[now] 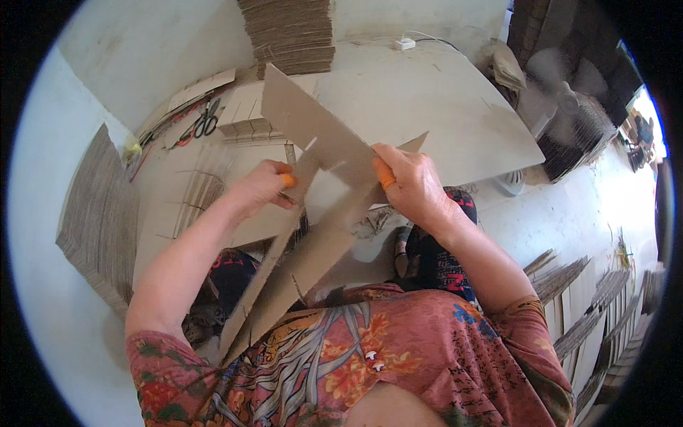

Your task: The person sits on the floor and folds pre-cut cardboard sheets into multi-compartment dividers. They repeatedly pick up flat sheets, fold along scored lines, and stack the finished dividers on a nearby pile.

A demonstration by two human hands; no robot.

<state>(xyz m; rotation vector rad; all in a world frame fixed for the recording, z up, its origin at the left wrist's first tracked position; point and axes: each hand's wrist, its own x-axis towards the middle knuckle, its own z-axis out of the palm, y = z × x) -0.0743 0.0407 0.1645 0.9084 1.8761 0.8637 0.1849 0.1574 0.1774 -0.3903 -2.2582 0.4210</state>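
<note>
Slotted cardboard strips cross in front of me, partly joined at their slots. My left hand (260, 188), an orange cover on one finger, pinches a narrow cardboard strip (260, 281) that runs down toward my lap. Around the middle of the crossing pieces, my right hand (418, 186) is closed, also with an orange finger cover. A broad cardboard piece (313, 117) rises from it toward the far left. Below, a wider strip (313, 263) slants to my lower left and rests near my shirt. Exactly which pieces the right fingers grip is partly hidden.
A pale table (434, 107) lies ahead, bearing a tall cardboard stack (288, 35), slotted sheets (249, 110) and black-handled scissors (206, 124). More cardboard leans at left (103, 220). A fan (565, 99) stands far right; divider stacks (590, 306) fill the lower right.
</note>
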